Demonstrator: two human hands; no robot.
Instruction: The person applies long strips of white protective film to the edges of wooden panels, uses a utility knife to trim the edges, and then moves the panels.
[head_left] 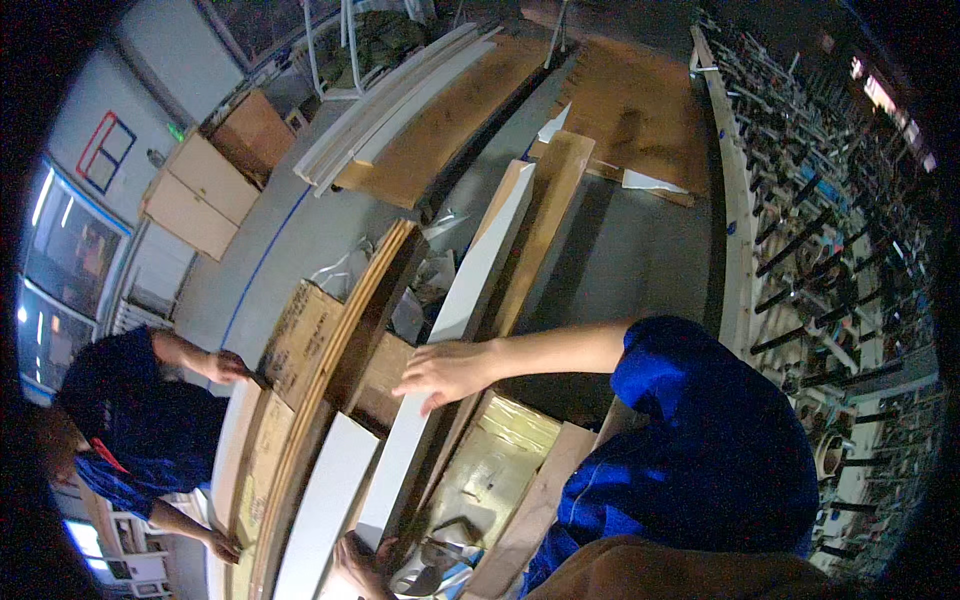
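Observation:
A long white strip (pixel 482 255) runs from near me to the far side of a wooden support. My right hand (pixel 450 370) lies across its middle, with the fingers bent over its edge. By the strip's near end is my left hand (pixel 362 566), closed around its edge and partly cut off by the lower border. Left of the strip lies a wider white board (pixel 325 495). A brown wooden board (pixel 550 220) extends alongside on the right. Beneath my right forearm sits a box with a yellowish, shiny lining (pixel 505 440).
At the left, a person in dark blue (pixel 150 420) has both hands at a stack of thin boards (pixel 345 335). Tools (pixel 445 565) lie close to me. White strips (pixel 400 95) rest on a far brown panel (pixel 480 95). A rack full of metal parts (pixel 810 270) lines the right.

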